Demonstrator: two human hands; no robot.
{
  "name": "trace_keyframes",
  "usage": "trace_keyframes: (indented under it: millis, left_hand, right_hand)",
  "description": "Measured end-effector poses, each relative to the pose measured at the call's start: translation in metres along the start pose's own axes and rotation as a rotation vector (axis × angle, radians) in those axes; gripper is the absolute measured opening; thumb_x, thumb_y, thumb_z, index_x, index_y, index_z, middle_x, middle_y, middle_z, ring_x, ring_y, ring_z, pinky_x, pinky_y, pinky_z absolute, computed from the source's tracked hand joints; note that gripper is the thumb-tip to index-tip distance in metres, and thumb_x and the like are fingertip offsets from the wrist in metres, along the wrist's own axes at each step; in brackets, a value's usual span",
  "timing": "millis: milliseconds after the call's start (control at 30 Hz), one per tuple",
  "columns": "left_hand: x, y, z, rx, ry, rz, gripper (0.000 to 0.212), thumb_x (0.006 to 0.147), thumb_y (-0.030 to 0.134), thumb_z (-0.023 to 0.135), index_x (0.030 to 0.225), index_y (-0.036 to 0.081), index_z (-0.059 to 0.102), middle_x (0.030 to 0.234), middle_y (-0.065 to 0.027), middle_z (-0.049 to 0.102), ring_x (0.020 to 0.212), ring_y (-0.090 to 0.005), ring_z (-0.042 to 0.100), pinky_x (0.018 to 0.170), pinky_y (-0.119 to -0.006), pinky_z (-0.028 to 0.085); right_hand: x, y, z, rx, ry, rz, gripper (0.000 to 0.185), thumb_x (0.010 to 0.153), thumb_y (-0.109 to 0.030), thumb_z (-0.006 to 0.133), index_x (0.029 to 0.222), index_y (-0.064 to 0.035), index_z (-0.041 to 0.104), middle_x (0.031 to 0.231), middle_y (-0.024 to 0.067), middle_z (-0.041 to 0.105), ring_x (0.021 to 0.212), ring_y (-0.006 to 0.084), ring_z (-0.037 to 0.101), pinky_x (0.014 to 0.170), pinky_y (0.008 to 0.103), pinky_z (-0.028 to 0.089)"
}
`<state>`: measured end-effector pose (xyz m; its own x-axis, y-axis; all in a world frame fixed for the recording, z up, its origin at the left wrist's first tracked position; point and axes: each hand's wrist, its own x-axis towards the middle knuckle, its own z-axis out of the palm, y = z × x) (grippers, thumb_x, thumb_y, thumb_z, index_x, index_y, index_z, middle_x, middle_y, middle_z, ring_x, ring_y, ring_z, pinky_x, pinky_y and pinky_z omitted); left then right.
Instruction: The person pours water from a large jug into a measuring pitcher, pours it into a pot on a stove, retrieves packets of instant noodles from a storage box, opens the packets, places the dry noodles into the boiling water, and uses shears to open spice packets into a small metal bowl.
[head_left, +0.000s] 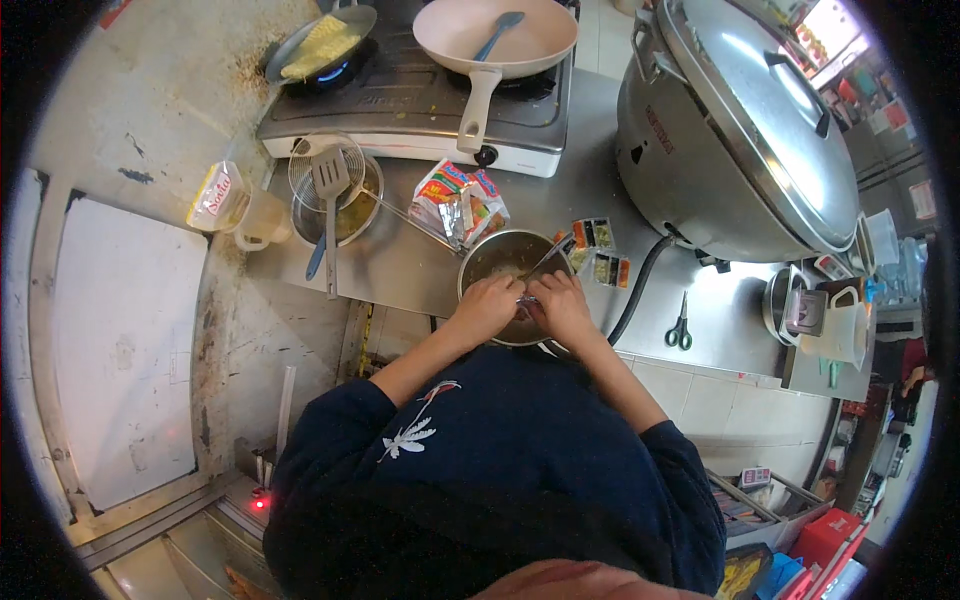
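Observation:
Over a metal bowl (466, 279) my left hand (491, 298) and my right hand (556, 301) meet, both pinching a small shiny packet (528, 299). A metal utensil (551, 253) leans inside the bowl; its lower end sits in contents too unclear to name. Behind the bowl lie opened instant noodle packages (457, 196). Seasoning sachets (611, 269) are at the bowl's right. To the left, a slotted spatula (331, 180) and a wire strainer (306, 160) rest across another metal bowl (377, 223).
Noodles (322, 49) sit in a pan over a lit burner (332, 73) of the gas stove (420, 112). A pale frying pan (450, 34) holds a blue utensil (501, 34). A large metal cooker (675, 150), its hose (640, 289) and green-handled scissors (679, 334) are at right.

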<state>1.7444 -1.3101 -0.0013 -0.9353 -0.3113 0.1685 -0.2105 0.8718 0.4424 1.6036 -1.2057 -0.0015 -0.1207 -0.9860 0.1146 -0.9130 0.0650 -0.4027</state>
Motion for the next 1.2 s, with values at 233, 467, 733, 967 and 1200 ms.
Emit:
trace_keyframes:
  millis: [233, 467, 733, 967, 1200]
  left_hand:
    - [-0.001, -0.017, 0.001, -0.048, -0.040, -0.052, 0.014, 0.078, 0.012, 0.054, 0.086, 0.000, 0.054, 0.086, -0.0180, 0.057, 0.083, -0.0345, 0.057, 0.073, -0.043, 0.046]
    - [0.002, -0.015, 0.012, -0.083, 0.035, 0.034, 0.010, 0.076, 0.007, 0.050, 0.078, -0.002, 0.053, 0.077, -0.0186, 0.057, 0.072, -0.0348, 0.058, 0.066, -0.042, 0.048]
    - [0.001, -0.009, -0.006, -0.030, 0.176, -0.002, 0.017, 0.076, 0.011, 0.054, 0.091, 0.003, 0.057, 0.081, -0.0100, 0.057, 0.087, -0.0305, 0.053, 0.075, -0.041, 0.045]
    - [0.000, -0.008, 0.010, 0.111, -0.077, 0.000, 0.020, 0.072, 0.014, 0.055, 0.090, 0.006, 0.062, 0.092, -0.0082, 0.055, 0.092, -0.0246, 0.051, 0.072, -0.038, 0.044]
    - [0.004, -0.003, -0.004, 0.158, 0.190, 0.061, 0.018, 0.073, 0.014, 0.053, 0.087, 0.007, 0.063, 0.081, -0.0064, 0.059, 0.087, -0.0236, 0.053, 0.075, -0.037, 0.040]
  right_hand:
    - [-0.002, 0.013, 0.007, -0.008, 0.077, -0.068, 0.017, 0.068, -0.014, 0.066, 0.082, -0.0104, 0.058, 0.083, 0.0049, 0.055, 0.085, 0.0254, 0.051, 0.071, 0.0398, 0.038]
    - [0.000, 0.008, 0.009, -0.017, -0.011, -0.041, 0.017, 0.068, -0.016, 0.065, 0.084, -0.0113, 0.060, 0.084, 0.0045, 0.058, 0.089, 0.0248, 0.051, 0.078, 0.0417, 0.038]
    - [-0.001, 0.011, 0.003, -0.046, 0.100, -0.049, 0.014, 0.066, -0.013, 0.066, 0.077, -0.0105, 0.059, 0.078, 0.0029, 0.055, 0.083, 0.0237, 0.051, 0.071, 0.0394, 0.038]
    - [0.000, 0.005, 0.007, -0.065, 0.027, -0.047, 0.016, 0.070, -0.017, 0.062, 0.085, -0.0115, 0.061, 0.082, 0.0025, 0.058, 0.089, 0.0237, 0.052, 0.078, 0.0407, 0.037]
    - [-0.004, 0.006, 0.011, -0.095, 0.030, -0.018, 0.016, 0.067, -0.017, 0.066, 0.080, -0.0112, 0.060, 0.081, 0.0028, 0.057, 0.085, 0.0229, 0.051, 0.076, 0.0386, 0.037]
